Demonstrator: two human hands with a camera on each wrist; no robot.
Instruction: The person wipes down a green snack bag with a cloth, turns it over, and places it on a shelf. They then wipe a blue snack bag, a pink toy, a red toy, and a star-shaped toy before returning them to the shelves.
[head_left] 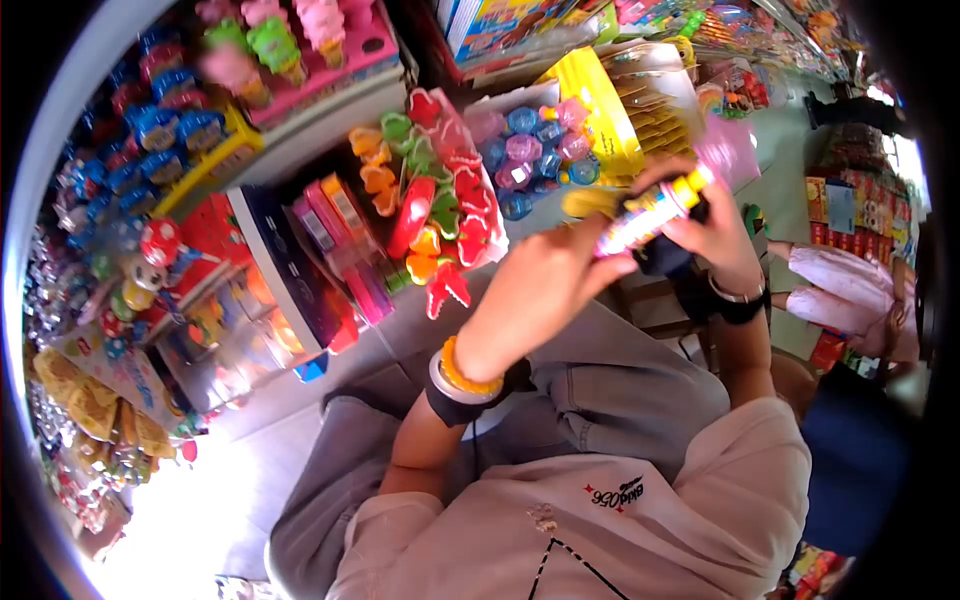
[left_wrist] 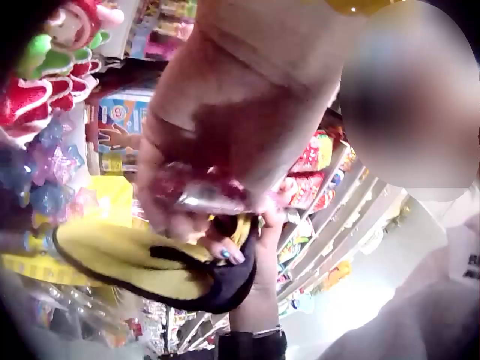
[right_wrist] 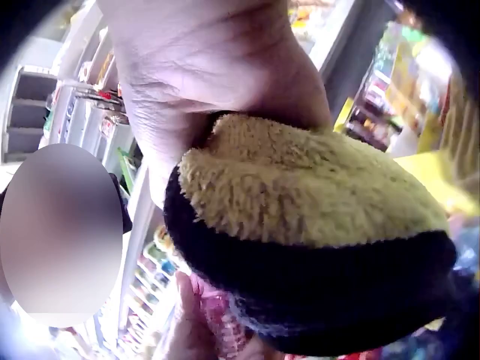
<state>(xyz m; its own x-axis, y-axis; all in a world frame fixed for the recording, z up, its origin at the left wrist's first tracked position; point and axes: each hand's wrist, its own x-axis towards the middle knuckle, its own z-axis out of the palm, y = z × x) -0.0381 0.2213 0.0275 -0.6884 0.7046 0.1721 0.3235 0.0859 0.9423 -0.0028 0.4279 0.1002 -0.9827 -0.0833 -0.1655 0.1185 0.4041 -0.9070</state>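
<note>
In front of my torso, my left hand (head_left: pixel 545 285), with an orange bracelet at its wrist, grips a small pink-and-white bottle with a yellow cap (head_left: pixel 650 220). The bottle slants up to the right, its cap end beside my right hand (head_left: pixel 722 225). That right hand holds a fluffy dusting pad (right_wrist: pixel 315 199), yellow on its face with a black edge. In the left wrist view the pad (left_wrist: pixel 127 259) shows a black strap, and my right fingertips (left_wrist: pixel 225 251) curl over it. Part of the pink bottle (right_wrist: pixel 221 319) shows below the pad in the right wrist view.
Ahead stands a bin of blue and pink star-shaped containers (head_left: pixel 522 148), beside yellow packets (head_left: pixel 605 115). Left of it lie red, green and orange toys (head_left: pixel 445 200) and a dark open box (head_left: pixel 285 265). Another person in pink trousers (head_left: pixel 845 275) is at the right, by shelves.
</note>
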